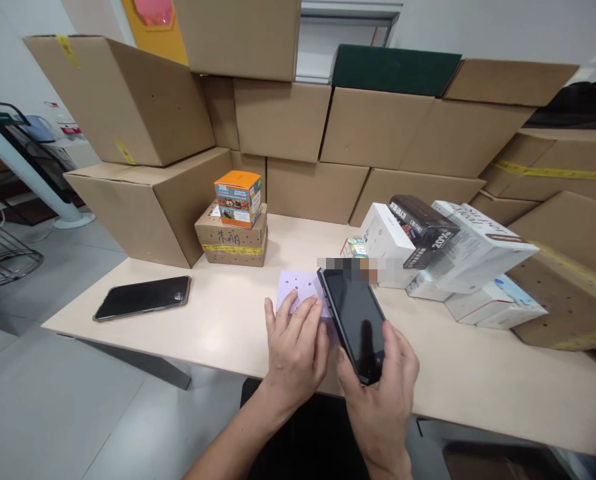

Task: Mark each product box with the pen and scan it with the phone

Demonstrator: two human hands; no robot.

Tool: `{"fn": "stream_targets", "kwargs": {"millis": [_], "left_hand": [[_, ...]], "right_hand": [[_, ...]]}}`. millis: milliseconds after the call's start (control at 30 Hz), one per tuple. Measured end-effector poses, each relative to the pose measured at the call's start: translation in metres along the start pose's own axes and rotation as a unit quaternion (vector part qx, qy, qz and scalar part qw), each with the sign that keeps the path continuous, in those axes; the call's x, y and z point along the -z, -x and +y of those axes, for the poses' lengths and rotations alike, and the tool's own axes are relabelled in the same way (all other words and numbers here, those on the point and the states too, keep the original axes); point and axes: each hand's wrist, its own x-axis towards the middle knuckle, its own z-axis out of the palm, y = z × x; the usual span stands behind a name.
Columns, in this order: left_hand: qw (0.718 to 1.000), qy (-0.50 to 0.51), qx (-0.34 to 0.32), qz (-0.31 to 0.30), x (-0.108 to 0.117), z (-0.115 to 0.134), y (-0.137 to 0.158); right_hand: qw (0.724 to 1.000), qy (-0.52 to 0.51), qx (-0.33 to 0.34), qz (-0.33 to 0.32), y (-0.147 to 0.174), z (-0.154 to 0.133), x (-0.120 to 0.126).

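My right hand (383,393) grips the lower end of a black phone-like handheld device (355,313), thumb on one side and fingers on the other. The device's dark screen faces me, tilted, and its top end is blurred out. Palm down, my left hand (298,347) rests its outstretched fingers on a small purple sheet of paper (284,283) with several small dark marks. Part of the sheet is hidden by that hand and the device. A second phone (143,298), black-screened in a clear-looking case, lies on the table (218,327) to the left.
Large cardboard boxes (278,120) are stacked along the table's back. A small orange box (239,200) stands on a yellow-taped carton (233,237). On the right are several white boxes (478,247) and a dark box (423,230), beside more cartons (563,267).
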Motion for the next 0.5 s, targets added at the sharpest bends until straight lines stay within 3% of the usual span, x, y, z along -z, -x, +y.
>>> {"fn": "stream_targets", "kwargs": {"millis": [500], "left_hand": [[0.997, 0.041, 0.062, -0.006, -0.0023, -0.0008, 0.0009]], "right_hand": [[1.0, 0.017, 0.011, -0.003, 0.0076, -0.0048, -0.0096]]}}
